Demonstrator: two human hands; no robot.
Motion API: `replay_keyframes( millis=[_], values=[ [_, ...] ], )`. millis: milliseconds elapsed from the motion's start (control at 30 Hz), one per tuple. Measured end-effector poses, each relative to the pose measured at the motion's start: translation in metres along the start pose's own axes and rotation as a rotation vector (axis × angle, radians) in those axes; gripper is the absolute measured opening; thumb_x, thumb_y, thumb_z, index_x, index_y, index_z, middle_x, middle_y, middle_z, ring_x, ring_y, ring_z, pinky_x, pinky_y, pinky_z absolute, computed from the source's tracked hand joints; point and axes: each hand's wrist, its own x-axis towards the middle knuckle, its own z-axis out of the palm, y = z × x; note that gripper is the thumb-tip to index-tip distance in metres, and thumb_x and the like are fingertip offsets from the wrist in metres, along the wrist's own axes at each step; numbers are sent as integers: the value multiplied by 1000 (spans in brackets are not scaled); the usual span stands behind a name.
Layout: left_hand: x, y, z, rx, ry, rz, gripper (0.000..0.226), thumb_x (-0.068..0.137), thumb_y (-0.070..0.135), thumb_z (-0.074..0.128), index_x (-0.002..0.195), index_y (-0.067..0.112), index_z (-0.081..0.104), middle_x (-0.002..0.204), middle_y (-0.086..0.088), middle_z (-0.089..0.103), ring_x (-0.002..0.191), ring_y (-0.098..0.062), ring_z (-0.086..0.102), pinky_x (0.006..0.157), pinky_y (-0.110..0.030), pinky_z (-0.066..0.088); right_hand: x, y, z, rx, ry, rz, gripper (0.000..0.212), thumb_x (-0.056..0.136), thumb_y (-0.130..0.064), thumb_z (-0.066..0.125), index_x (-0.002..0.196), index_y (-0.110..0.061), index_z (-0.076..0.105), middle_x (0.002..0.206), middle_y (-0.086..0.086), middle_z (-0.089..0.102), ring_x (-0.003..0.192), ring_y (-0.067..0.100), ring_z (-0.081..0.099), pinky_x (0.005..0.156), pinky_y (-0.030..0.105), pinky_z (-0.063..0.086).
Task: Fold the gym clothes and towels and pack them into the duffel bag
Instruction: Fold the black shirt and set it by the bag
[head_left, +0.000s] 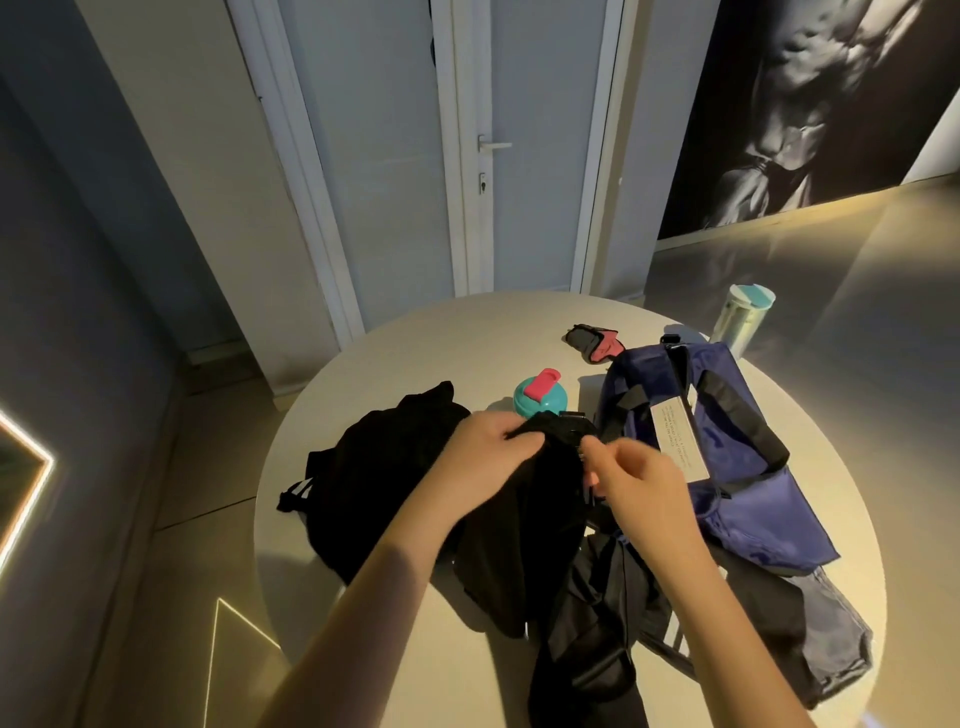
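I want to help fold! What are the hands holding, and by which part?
A black garment, by its far edge: left hand grips it, right hand pinches it.

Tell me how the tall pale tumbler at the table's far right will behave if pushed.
The tumbler stands upright, tall and narrow, so a push high up would probably tip it. Its round body would then likely roll, and it appears close to the table rim, so it might go over. Its fill cannot be seen.

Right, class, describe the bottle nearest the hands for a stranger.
On the round white table, look left of the blue duffel bag. The bottle there has a teal lid with a pink flap, unlike the pale tumbler at the far edge.
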Motion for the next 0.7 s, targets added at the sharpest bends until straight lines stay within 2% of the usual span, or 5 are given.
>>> replay_keyframes(
  millis=[167,333,467,600,700],
  values=[
    [-7,5,29,-14,-332,-20,38,94,5,40,123,20,59,96,9,66,94,-8,64,92,-23,48,-6,9,3,477,-241,190,33,92,-37,53,109,-12,65,105,14,69,106,29,63,97,44,47],
    [2,0,25,-12,81,87,38,88,1,54,113,28,60,112,10,57,98,5,55,85,-12,45,-7,11,-23,338,-219,162,24,97,-18,47,100,-17,70,100,20,67,101,40,61,92,51,47],
    [15,-1,32,100,-387,123,67,84,9,69,140,28,38,130,17,45,118,8,38,103,-18,31,-10,-4,-44,287,-356,119,25,95,-20,47,101,-11,70,95,12,71,90,25,66,78,29,53],
    [17,7,46,83,-422,49,21,94,15,55,113,9,58,94,4,58,93,-7,54,84,-18,43,-9,-10,-68,250,-326,35,28,84,-32,65,101,-10,70,96,15,69,95,25,66,85,34,52],
    [22,22,36,-23,-327,26,18,98,12,44,85,5,53,80,1,48,78,-7,49,89,-33,43,-9,-8,-92,250,-282,56,31,74,-31,75,98,-12,71,96,17,69,90,31,67,83,42,53]
  ],
)
